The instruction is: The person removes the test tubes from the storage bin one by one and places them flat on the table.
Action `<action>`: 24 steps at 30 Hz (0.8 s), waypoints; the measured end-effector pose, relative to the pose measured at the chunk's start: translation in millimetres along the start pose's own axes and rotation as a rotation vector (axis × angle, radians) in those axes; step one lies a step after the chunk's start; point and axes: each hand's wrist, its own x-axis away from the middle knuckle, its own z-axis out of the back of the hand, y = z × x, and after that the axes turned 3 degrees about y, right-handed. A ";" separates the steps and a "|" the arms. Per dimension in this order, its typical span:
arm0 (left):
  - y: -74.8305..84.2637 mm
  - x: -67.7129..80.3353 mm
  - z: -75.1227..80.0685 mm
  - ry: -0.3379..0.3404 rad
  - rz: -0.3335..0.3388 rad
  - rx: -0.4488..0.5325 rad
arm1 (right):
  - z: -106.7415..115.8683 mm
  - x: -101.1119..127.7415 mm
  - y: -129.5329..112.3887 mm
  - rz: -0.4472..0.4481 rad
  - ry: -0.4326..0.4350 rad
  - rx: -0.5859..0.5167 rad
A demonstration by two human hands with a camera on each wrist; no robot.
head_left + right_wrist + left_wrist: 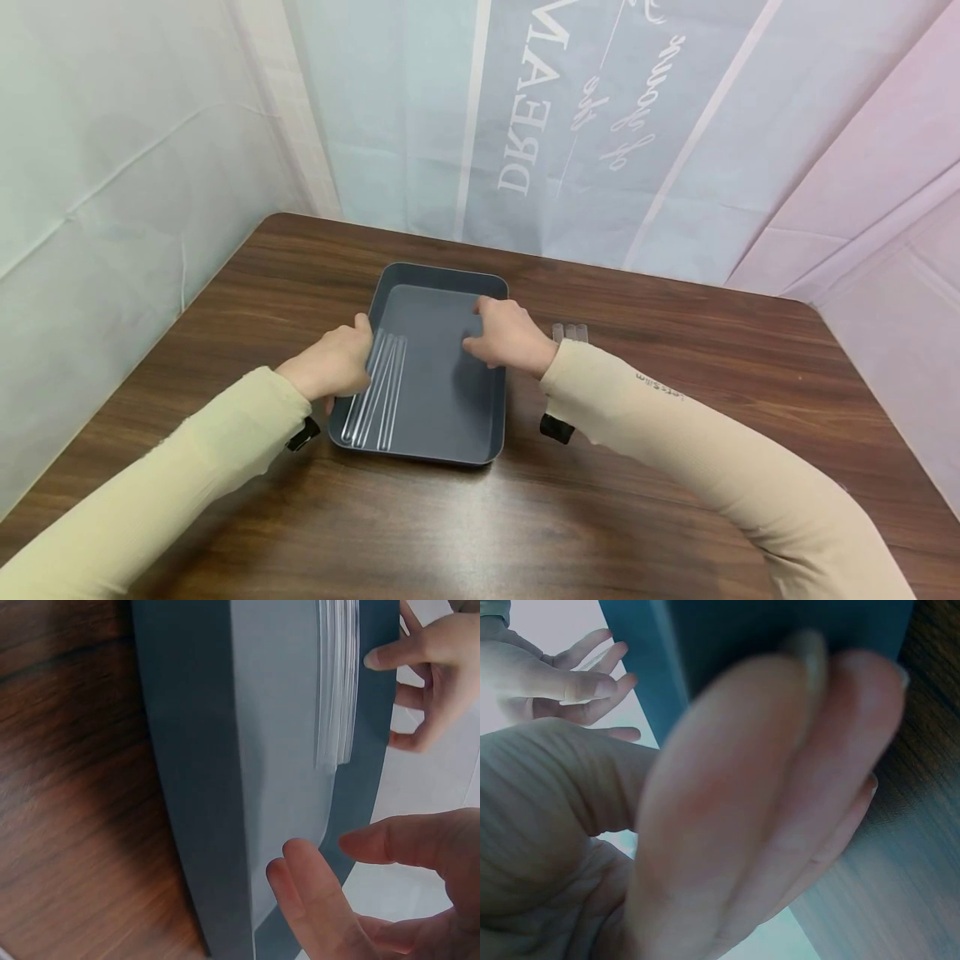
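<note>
A dark grey rectangular tray (446, 392) lies on the wooden table. Several clear glass test tubes (387, 392) rest side by side along its left part; in the right wrist view these tubes (336, 690) lie near the far wall. My left hand (332, 363) pinches the tray's left wall, thumb over the rim and fingers outside. Over the tray's right side hovers my right hand (513, 335), thumb and fingers apart, holding nothing. In the left wrist view the left fingers (780, 787) are against the tray's outer side.
Three short clear tubes (570, 332) show on the table (675, 350) right of the tray, partly hidden by the right sleeve. A printed pale cloth (585, 125) hangs behind the table's back edge.
</note>
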 end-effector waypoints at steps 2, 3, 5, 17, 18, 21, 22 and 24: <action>0.1 0.0 0.3 0.001 0.000 0.001 | -1.9 -0.5 -3.6 0.001 -0.009 0.000; 0.0 0.0 0.4 0.001 -0.001 0.003 | -2.7 -0.8 -5.1 0.004 -0.010 0.000; -0.4 0.3 0.7 0.002 -0.003 0.008 | -4.2 -1.4 -8.2 0.012 -0.017 0.003; -0.6 0.7 1.3 0.010 -0.005 0.010 | -17.6 -7.5 -25.7 0.067 -0.043 0.025; -0.8 0.6 1.3 0.009 -0.006 0.010 | -18.8 -8.0 -27.5 0.071 -0.046 0.023; -1.6 0.5 1.4 0.010 -0.008 0.008 | -22.7 -9.3 -33.2 0.085 -0.057 0.024; -1.8 0.3 1.3 0.011 -0.009 0.008 | -23.9 -9.8 -35.1 0.090 -0.061 0.026; -2.0 0.1 1.2 0.010 -0.013 0.013 | -26.2 -10.8 -38.7 0.098 -0.069 0.027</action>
